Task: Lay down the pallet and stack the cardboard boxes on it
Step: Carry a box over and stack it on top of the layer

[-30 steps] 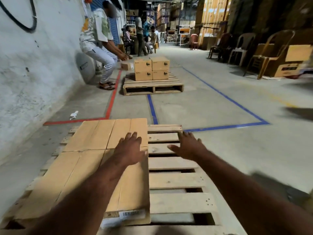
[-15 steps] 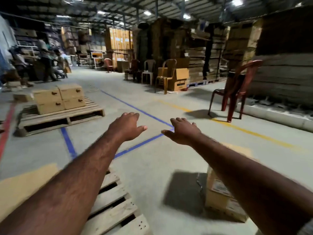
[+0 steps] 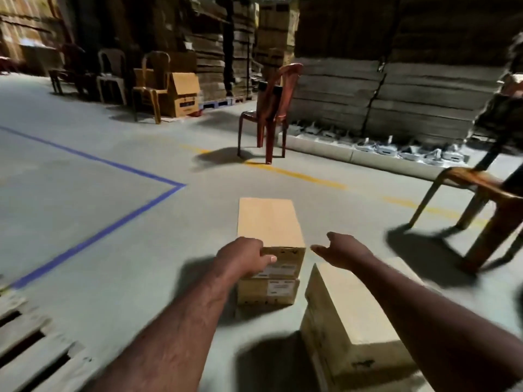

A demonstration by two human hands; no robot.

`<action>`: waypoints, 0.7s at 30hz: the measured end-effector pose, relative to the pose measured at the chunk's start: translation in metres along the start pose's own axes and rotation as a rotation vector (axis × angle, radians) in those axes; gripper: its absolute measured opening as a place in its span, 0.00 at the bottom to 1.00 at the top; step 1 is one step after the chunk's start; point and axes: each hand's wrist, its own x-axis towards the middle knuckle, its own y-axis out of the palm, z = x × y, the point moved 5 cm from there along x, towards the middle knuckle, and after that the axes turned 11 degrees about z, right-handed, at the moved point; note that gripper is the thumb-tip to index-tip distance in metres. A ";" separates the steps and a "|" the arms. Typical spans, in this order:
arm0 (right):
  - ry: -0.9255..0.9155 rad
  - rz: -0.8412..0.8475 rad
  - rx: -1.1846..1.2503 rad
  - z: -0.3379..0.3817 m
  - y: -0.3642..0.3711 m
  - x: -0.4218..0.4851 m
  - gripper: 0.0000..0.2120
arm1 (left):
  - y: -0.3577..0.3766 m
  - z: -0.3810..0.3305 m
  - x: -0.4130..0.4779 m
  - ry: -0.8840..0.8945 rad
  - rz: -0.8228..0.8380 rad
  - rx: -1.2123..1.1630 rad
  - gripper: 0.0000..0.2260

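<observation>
Warehouse, no doubt about it, tall stacks of flattened cardboard point(image 3: 396, 94) along the far wall, grey concrete floor point(image 3: 85, 210) painted with a blue line point(image 3: 93, 239) and a yellow line point(image 3: 297, 175), sealed cardboard boxes point(image 3: 268, 222) down on it, wooden pallet point(image 3: 25, 349) at the near corner, plastic chairs point(image 3: 271, 108) dotted about.

The top box point(image 3: 270, 222) and the lower box point(image 3: 267, 292) were plain matt brown cardboard, each with white paper labels point(image 3: 278, 269). The nearer box point(image 3: 348, 315) was the same dull cardboard. The pallet point(image 3: 31, 343) was rough, bare, weathered wood. The floor point(image 3: 85, 222) was smooth matt grey concrete. The red chair point(image 3: 271, 108) was glossy plastic.
</observation>
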 end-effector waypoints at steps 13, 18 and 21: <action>0.386 0.111 0.146 -0.161 0.103 0.008 0.35 | 0.162 -0.124 0.063 0.092 0.281 -0.327 0.27; 0.565 0.126 0.207 -0.221 0.118 0.024 0.71 | 0.200 -0.150 0.067 0.038 0.306 -0.358 0.42; 0.596 0.144 0.241 -0.240 0.108 0.025 0.75 | 0.206 -0.151 0.069 0.021 0.307 -0.379 0.43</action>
